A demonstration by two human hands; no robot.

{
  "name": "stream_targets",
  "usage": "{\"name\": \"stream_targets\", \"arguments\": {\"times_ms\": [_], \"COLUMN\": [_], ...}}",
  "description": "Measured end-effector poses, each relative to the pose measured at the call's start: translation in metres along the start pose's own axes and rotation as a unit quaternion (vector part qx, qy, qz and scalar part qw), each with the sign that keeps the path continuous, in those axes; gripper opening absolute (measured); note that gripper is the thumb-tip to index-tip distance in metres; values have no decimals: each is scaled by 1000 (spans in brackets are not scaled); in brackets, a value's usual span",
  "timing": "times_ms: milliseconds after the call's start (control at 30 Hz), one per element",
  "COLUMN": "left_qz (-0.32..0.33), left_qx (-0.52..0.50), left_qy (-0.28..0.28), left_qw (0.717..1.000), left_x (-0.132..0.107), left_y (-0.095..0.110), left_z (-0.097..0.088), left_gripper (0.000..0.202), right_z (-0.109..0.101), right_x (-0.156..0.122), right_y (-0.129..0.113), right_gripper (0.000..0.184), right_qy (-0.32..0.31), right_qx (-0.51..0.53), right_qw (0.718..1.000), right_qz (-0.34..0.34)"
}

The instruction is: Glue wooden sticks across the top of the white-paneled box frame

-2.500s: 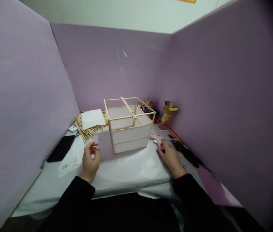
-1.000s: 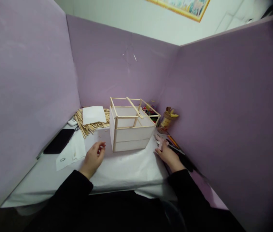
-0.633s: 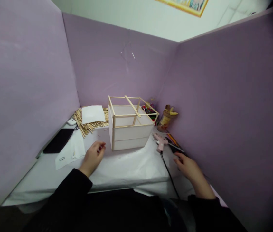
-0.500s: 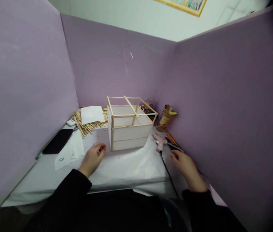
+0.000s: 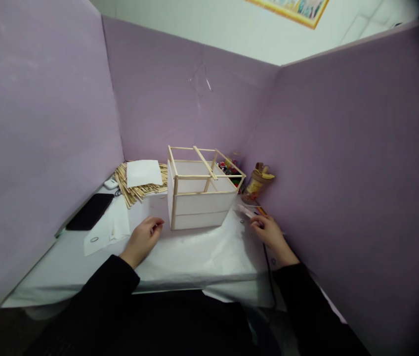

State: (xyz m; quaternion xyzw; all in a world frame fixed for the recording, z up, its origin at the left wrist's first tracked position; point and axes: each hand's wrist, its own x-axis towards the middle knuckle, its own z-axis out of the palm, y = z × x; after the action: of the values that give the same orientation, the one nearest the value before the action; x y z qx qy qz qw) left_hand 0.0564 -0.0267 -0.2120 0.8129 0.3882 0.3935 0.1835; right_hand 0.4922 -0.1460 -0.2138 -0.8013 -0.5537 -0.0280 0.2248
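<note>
A box (image 5: 199,203) of thin wooden sticks with white paper walls stands in the middle of the white-covered table (image 5: 194,257). My left hand (image 5: 142,241) rests on the paper just left of the box, fingers curled in towards the thumb; I cannot see anything in them. To the right of the box, my right hand (image 5: 270,233) is closed over the handle of a pink glue gun (image 5: 245,211), whose front end pokes out past my fingers. Its black cord (image 5: 269,264) trails back towards me.
A pile of wooden sticks (image 5: 135,192) with a white sheet (image 5: 143,172) on top lies at the back left. A black phone (image 5: 90,211) and loose papers (image 5: 107,230) lie left. A brown cup (image 5: 257,183), coloured bits (image 5: 230,169) and pencils (image 5: 260,211) sit at the right. Purple partitions enclose three sides.
My right hand drew back from the glue gun towards the table edge, then came forward again and closed on it. The left hand settled onto the paper by the box.
</note>
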Motion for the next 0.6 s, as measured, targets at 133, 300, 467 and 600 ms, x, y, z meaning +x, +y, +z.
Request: {"name": "stream_targets", "arguments": {"times_ms": [133,300,467,600], "left_qz": [5,-4,-1,7], "left_qx": [0,-1,-5,-2], "left_qy": [-7,1,-6,-8], "left_qw": [1000,1000,1000,1000], "left_x": [0,-2,-1,0], "left_y": [0,0,3,5], "left_z": [1,0,-2,-2], "left_gripper": [21,22,21,21], "right_z": [-3,14,11,6], "right_x": [-3,-10,-10,-8], "right_y": [-10,-47,-62,-60], "right_gripper": [27,23,25,24], "right_qy": [11,-5,-28,-56], "right_qx": [-36,-105,-166,-179], "right_qw": [999,994,985,982], "right_qz": [-6,-18,23,39]}}
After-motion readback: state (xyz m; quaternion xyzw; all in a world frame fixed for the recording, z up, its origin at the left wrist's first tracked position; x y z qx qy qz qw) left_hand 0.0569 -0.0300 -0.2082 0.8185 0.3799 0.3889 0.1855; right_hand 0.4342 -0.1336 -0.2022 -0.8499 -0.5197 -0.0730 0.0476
